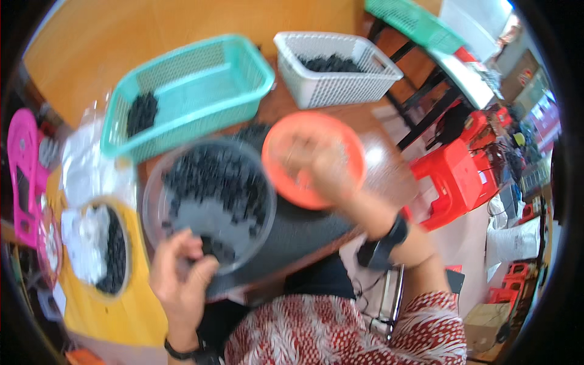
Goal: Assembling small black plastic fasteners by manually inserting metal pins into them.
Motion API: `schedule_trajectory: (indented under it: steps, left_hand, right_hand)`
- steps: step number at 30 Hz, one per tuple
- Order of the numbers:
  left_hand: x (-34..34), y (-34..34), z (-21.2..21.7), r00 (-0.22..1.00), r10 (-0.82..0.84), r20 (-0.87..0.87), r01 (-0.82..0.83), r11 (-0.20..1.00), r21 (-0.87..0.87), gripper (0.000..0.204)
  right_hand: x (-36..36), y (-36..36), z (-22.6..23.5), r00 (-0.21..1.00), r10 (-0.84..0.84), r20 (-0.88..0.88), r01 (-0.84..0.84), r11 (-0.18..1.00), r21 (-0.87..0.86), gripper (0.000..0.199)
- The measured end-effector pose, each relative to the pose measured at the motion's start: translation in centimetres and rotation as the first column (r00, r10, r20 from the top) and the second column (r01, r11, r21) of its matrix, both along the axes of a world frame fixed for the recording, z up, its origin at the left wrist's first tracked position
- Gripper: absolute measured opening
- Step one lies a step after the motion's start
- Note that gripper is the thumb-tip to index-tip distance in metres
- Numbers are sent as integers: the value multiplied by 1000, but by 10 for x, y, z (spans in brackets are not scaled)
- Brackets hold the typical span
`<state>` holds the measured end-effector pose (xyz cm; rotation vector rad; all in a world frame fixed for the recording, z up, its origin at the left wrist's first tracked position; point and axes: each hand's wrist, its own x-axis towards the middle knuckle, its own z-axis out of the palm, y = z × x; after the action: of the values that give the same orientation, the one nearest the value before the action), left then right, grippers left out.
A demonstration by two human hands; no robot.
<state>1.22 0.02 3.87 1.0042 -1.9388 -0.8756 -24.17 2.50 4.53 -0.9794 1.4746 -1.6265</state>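
Observation:
A wide clear plastic bowl (151, 201) of small black pieces (213, 170) stands on the table in front of me. At its near left rim is my left hand (182, 277), its fingers curled toward the thumb. Something dark shows between them, too unclear to name. To the right of the bowl, my right hand (313, 161) reaches over an orange-red bowl (350, 140). Motion smears its fingers, so I cannot tell what they hold. Small pale bits seem to lie in that orange-red bowl, blurred.
Behind the bowls are a teal basket (201, 115) with black pieces at its left end and a white basket (340, 90) of black pieces. At left, a round container (126, 243) with black pieces and white plastic stands on a yellow surface (143, 310). Red stools (450, 182) are at right.

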Motion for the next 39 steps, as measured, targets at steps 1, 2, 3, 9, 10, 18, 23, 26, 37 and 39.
schedule_trajectory:
  steps: [1, 2, 3, 9, 10, 18, 23, 26, 37, 39]
  left_hand:
    - [6, -2, -5, 996, 75, -38, -72, 995, 68, 41]
    - [10, -11, -7, 987, 141, -78, -130, 983, 127, 38]
    - [11, -17, -6, 983, 139, -124, -122, 984, 131, 34]
    - [20, -42, -17, 965, 175, -198, -147, 978, 148, 29]
    - [21, -44, -18, 966, 176, -188, -152, 979, 134, 29]
    - [13, -66, -10, 982, 139, 131, -114, 977, -182, 29]
    - [5, -90, -11, 926, 109, 360, -1, 958, -288, 22]
    - [-3, -91, -9, 915, 42, 401, 66, 965, -253, 16]
    - [-21, -64, -4, 806, -269, 528, 438, 871, -224, 17]
    - [-26, -61, -5, 751, -278, 599, 504, 827, -248, 17]
  right_hand:
    - [-29, -13, 0, 971, -41, -238, 18, 995, -99, 11]
    - [-55, -17, 10, 813, -144, -565, 80, 987, -136, 14]
    - [-86, -23, 20, 647, -140, -750, 23, 986, -164, 18]
    - [-228, -82, 13, 636, -371, -677, 428, 899, -90, 28]
    - [-235, -88, 17, 515, -332, -790, 478, 877, -56, 26]
    - [-246, -90, 6, 97, -157, -983, 499, 862, -89, 44]
    - [-186, -68, 0, 327, -273, -905, 424, 898, -118, 32]
    - [-172, -43, -15, 462, -286, -839, 244, 951, -190, 27]
    - [-68, 16, -24, 739, -95, -667, 24, 993, -114, 16]
    - [-61, 21, -24, 739, -107, -665, 19, 990, -139, 15]
